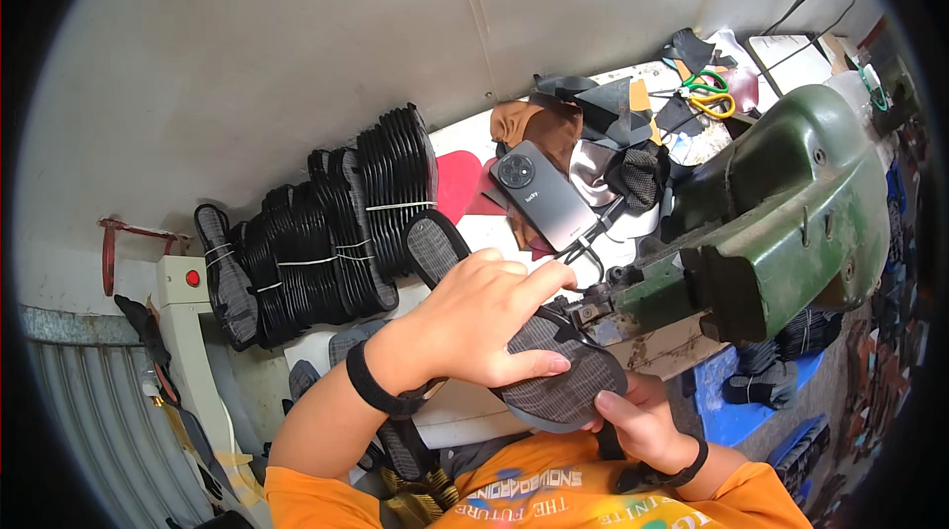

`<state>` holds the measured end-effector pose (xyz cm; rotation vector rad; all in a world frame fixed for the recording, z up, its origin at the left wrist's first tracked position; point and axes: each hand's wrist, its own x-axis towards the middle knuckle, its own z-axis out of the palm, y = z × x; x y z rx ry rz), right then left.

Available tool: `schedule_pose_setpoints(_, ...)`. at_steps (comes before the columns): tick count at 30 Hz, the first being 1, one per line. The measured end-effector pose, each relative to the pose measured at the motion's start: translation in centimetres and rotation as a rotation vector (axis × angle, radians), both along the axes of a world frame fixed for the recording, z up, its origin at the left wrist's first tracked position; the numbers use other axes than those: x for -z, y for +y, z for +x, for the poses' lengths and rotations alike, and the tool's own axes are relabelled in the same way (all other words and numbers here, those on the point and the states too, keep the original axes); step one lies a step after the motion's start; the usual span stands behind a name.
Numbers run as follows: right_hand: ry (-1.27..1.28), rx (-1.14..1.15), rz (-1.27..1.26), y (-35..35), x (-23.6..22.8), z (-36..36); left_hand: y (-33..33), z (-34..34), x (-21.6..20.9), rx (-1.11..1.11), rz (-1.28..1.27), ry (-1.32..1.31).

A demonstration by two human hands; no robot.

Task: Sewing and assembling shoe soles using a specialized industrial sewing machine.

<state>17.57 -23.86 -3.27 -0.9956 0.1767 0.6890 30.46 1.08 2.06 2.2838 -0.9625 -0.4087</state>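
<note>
Head view: left hand (474,316) lies over a grey insole (554,371), fingers (539,282) closed on its top. Right hand (643,420) grips the insole's lower edge, thumb pressed on. Green machine (791,213) just beyond the fingertips; bundled black soles (336,232) beyond the left wrist, phone (547,195) above.

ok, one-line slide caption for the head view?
Both hands, left hand and right hand, hold a grey insole at a green machine.
</note>
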Motion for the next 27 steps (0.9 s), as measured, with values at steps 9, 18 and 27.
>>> schedule_pose_setpoints(9, -0.016, 0.080, -0.184, 0.7, -1.5, 0.9, 0.1, 0.2, 0.6, -0.039, -0.026, 0.094)
schedule_pose_setpoints(18, -0.121, 0.079, -0.353, 2.3, -1.2, 2.5, 1.5, 0.9, 1.3, -0.099, -0.136, 0.062)
schedule_pose_setpoints(27, -0.188, 0.202, -0.491, 4.2, -0.9, 4.0, 2.8, -0.6, 2.2, -0.237, -0.220, 0.002)
